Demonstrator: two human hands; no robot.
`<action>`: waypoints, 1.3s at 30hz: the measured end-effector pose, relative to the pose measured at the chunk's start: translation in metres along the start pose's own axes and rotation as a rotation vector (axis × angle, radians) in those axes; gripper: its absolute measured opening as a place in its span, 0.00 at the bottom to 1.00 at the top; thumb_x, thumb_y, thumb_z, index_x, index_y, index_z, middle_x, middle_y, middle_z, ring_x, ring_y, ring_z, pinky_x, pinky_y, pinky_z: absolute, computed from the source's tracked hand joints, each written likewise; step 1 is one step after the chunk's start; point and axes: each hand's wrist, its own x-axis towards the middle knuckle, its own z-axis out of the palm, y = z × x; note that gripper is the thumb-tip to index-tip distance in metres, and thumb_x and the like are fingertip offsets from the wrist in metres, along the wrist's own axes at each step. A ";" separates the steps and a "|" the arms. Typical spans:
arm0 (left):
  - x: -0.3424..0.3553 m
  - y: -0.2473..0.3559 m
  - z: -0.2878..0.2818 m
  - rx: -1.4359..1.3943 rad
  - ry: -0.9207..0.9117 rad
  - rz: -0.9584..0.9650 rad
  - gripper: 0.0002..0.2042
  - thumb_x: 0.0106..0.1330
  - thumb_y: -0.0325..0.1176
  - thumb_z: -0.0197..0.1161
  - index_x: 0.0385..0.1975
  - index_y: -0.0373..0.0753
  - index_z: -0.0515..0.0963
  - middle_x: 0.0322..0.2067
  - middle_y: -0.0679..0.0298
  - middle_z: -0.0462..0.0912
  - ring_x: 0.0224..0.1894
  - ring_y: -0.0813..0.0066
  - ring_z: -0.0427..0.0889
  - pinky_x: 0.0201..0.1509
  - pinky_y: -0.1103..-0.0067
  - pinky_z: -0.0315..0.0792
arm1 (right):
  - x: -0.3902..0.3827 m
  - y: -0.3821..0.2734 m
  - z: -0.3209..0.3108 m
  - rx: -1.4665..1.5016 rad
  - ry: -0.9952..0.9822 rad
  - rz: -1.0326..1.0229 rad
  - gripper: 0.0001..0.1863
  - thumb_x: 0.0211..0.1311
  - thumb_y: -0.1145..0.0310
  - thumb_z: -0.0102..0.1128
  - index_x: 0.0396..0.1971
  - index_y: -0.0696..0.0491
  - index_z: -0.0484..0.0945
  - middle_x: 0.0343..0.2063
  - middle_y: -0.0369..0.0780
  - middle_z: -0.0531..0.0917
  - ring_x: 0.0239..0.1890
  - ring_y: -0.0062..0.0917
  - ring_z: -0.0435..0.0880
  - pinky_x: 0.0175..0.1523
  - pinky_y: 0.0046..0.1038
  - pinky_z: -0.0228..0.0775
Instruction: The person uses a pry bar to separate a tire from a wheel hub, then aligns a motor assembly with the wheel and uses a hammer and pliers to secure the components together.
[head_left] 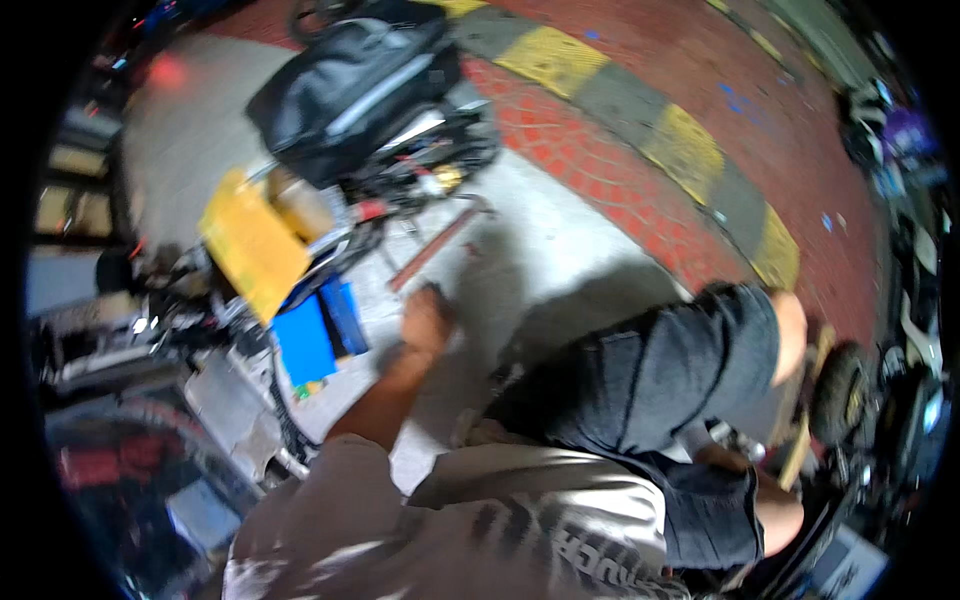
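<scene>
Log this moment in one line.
Left hand: beside red-handled tool, grip unclear | Right hand: not discernible | Nearby: black bag

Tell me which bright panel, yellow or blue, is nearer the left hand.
The blue panel, just left of the left hand; the yellow panel is farther off, higher in view.

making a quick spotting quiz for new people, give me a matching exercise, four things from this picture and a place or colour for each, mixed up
Column one
1. left hand
2. bag
3. yellow sheet
4. ground strip

Column two
A. black, with a light grey stripe
B. alternating yellow and grey blocks
C. close to the lower end of a reddish bar
D. just above a bright blue panel in the picture

Right pairs
1-C; 2-A; 3-D; 4-B
</scene>
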 end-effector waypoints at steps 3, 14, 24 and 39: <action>0.095 0.006 0.013 -0.021 0.038 -0.018 0.22 0.68 0.34 0.61 0.60 0.33 0.80 0.52 0.49 0.87 0.53 0.48 0.87 0.61 0.58 0.81 | -0.050 0.081 -0.009 0.015 0.053 0.018 0.29 0.40 0.47 0.69 0.28 0.46 0.59 0.31 0.45 0.57 0.33 0.41 0.63 0.38 0.44 0.56; 0.138 -0.069 0.045 -0.475 -0.733 -0.279 0.10 0.66 0.43 0.63 0.35 0.44 0.79 0.28 0.58 0.84 0.30 0.53 0.84 0.36 0.54 0.78 | -0.119 0.255 0.131 -0.418 0.343 -1.188 0.22 0.36 0.53 0.68 0.14 0.44 0.60 0.18 0.38 0.64 0.19 0.35 0.71 0.26 0.41 0.59; 0.251 0.154 -0.106 -1.665 -0.889 -0.241 0.13 0.79 0.43 0.55 0.28 0.52 0.70 0.18 0.72 0.67 0.17 0.75 0.68 0.20 0.73 0.64 | -0.149 0.106 -0.018 0.590 0.900 -0.160 0.13 0.77 0.64 0.65 0.35 0.57 0.88 0.28 0.35 0.87 0.28 0.18 0.79 0.36 0.26 0.71; -0.033 0.655 -0.430 -1.366 -0.507 1.352 0.11 0.70 0.29 0.65 0.48 0.37 0.76 0.34 0.46 0.84 0.36 0.44 0.87 0.42 0.55 0.80 | -0.167 -0.382 -0.213 0.497 0.823 -1.123 0.32 0.79 0.57 0.68 0.71 0.61 0.73 0.56 0.46 0.87 0.56 0.32 0.85 0.67 0.35 0.75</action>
